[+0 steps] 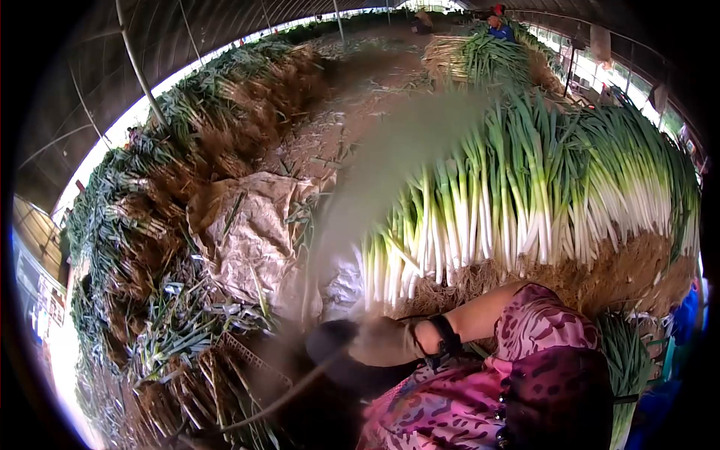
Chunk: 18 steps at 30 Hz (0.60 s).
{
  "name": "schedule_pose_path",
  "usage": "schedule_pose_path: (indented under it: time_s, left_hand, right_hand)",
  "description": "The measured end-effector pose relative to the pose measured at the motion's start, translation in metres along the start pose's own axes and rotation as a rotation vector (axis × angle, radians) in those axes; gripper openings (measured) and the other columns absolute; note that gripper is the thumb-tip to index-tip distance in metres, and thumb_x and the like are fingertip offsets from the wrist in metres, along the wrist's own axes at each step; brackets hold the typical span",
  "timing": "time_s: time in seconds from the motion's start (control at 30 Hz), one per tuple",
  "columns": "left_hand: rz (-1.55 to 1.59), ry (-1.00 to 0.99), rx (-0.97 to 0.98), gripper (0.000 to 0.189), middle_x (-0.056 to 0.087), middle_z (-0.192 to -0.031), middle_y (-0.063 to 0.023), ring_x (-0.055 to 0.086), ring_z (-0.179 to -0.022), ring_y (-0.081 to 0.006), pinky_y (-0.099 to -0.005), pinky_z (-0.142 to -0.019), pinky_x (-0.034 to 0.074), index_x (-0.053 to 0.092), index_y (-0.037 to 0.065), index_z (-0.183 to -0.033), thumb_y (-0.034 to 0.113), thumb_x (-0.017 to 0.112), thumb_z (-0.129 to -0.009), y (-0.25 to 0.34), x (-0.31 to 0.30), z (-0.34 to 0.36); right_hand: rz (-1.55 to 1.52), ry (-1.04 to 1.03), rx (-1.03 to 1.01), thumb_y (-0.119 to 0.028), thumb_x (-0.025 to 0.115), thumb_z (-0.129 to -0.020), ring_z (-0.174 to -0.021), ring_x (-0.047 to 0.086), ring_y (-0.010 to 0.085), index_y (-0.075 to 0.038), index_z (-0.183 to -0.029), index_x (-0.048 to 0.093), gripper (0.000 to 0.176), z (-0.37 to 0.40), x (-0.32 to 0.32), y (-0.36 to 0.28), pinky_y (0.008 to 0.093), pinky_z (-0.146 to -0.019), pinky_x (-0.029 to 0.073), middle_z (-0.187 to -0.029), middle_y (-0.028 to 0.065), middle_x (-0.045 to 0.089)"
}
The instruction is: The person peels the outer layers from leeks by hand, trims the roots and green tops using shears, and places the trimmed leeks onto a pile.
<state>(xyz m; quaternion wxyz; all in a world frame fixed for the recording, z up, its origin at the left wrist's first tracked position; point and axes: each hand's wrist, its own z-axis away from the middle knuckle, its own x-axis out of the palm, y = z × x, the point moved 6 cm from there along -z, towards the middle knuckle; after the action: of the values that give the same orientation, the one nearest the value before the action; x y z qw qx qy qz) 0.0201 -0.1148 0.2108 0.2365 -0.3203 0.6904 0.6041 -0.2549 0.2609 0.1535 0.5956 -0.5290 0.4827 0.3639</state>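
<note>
My right hand (pixel 379 343), in a tan and dark work glove with a black band at the wrist, reaches leftward across the bottom middle. Its fingers are smeared by motion but look closed at the lower end of a long green onion (pixel 360 217). That stalk is a blurred streak, pale below and green above, slanting up to the right. Just behind the hand stands a thick row of green onions (pixel 480 217), white stems and roots toward me. A thin grey hose (pixel 281 403) runs from the lower left toward the hand. My left hand does not show.
Rough, soil-covered onions (pixel 225 127) are heaped along the left. A crumpled brown sheet (pixel 251 232) lies between heap and row. Leaf scraps (pixel 180 337) and a crate (pixel 251 358) are at lower left. A person in blue (pixel 501 30) is at the far end.
</note>
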Motion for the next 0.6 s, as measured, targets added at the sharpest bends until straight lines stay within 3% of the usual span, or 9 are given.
schedule_pose_path:
  time_s: [0.07,0.1,0.17,0.23,0.27,0.3,0.4,0.5,0.6]
  left_hand:
    - [-0.061,0.115,0.031,0.062,0.05,-0.143,-0.0165,0.062,-0.108,-0.0298,-0.0423,-0.099,0.049,0.044,0.0,-0.143,0.04,0.058,-0.097,-0.012,-0.004,-0.011]
    - [-0.069,0.136,0.039,0.061,0.051,-0.142,-0.0162,0.062,-0.107,-0.0294,-0.042,-0.098,0.049,0.044,0.0,-0.143,0.039,0.057,-0.098,-0.017,-0.001,-0.016]
    - [-0.074,0.149,0.054,0.059,0.051,-0.14,-0.0156,0.062,-0.107,-0.0288,-0.0414,-0.097,0.049,0.045,0.0,-0.142,0.039,0.056,-0.098,-0.024,0.006,-0.027]
    - [-0.072,0.137,0.07,0.057,0.052,-0.138,-0.0149,0.061,-0.106,-0.0281,-0.0408,-0.097,0.049,0.045,0.0,-0.141,0.038,0.054,-0.099,-0.028,0.014,-0.034]
    - [-0.072,0.129,0.079,0.057,0.052,-0.137,-0.0146,0.061,-0.106,-0.0277,-0.0405,-0.096,0.049,0.046,0.0,-0.141,0.037,0.054,-0.099,-0.03,0.018,-0.038]
    - [-0.067,0.123,0.088,0.056,0.053,-0.136,-0.0143,0.061,-0.106,-0.0274,-0.0402,-0.096,0.049,0.046,0.0,-0.14,0.037,0.053,-0.099,-0.03,0.022,-0.04]
    - [-0.054,0.104,0.115,0.053,0.054,-0.133,-0.0134,0.061,-0.105,-0.0264,-0.0393,-0.095,0.049,0.047,0.0,-0.139,0.036,0.051,-0.1,-0.031,0.032,-0.043]
    - [-0.036,0.09,0.15,0.05,0.055,-0.13,-0.0124,0.061,-0.104,-0.0254,-0.0384,-0.094,0.048,0.047,0.001,-0.137,0.035,0.049,-0.101,-0.025,0.032,-0.044]
    - [-0.015,0.083,0.181,0.048,0.056,-0.128,-0.0115,0.061,-0.103,-0.0244,-0.0375,-0.093,0.048,0.048,0.001,-0.136,0.034,0.047,-0.102,-0.017,0.029,-0.052]
  right_hand:
    - [-0.195,-0.041,0.052,-0.024,0.056,-0.09,-0.069,0.068,0.0365,-0.005,-0.091,0.068,0.023,0.004,-0.027,-0.012,0.0463,-0.067,0.054,-0.073,0.0149,0.068]
    - [-0.482,0.018,-0.071,-0.023,0.057,-0.094,-0.079,0.07,0.0301,-0.001,-0.102,0.067,0.026,0.009,-0.015,-0.026,0.0406,-0.075,0.055,-0.082,0.0142,0.07]
    - [-0.978,-0.364,-0.395,-0.022,0.058,-0.097,-0.1,0.065,0.0292,0.001,-0.114,0.062,0.029,0.009,-0.022,-0.073,0.0401,-0.087,0.052,-0.105,0.0189,0.067]
    - [-1.136,-0.432,-0.544,-0.027,0.06,-0.099,-0.12,0.056,0.025,0.002,-0.135,0.049,0.048,-0.004,-0.043,-0.087,0.0384,-0.1,0.046,-0.126,0.0185,0.06]
    - [-1.263,-0.429,-0.59,-0.029,0.063,-0.099,-0.123,0.054,0.023,0.004,-0.14,0.043,0.056,-0.02,-0.049,-0.089,0.0381,-0.103,0.045,-0.132,0.0153,0.058]
    - [-1.447,-0.551,-0.559,-0.031,0.065,-0.098,-0.12,0.056,0.0254,0.008,-0.137,0.045,0.058,-0.025,-0.068,-0.099,0.0396,-0.104,0.045,-0.131,0.0171,0.059]
    - [-1.425,-0.513,-0.825,-0.028,0.061,-0.099,-0.109,0.063,0.0269,0.009,-0.127,0.054,0.046,-0.024,-0.138,-0.134,0.0404,-0.098,0.049,-0.119,0.0174,0.066]
    - [-0.509,-0.484,-0.909,-0.026,0.059,-0.098,-0.087,0.067,0.0271,0.008,-0.104,0.064,0.035,-0.023,-0.13,-0.16,0.0412,-0.083,0.054,-0.093,0.0148,0.07]
    - [-0.221,-0.96,-0.638,-0.028,0.058,-0.097,-0.07,0.064,0.0256,0.006,-0.087,0.066,0.036,0.026,-0.143,-0.137,0.04,-0.067,0.052,-0.076,0.0138,0.067]
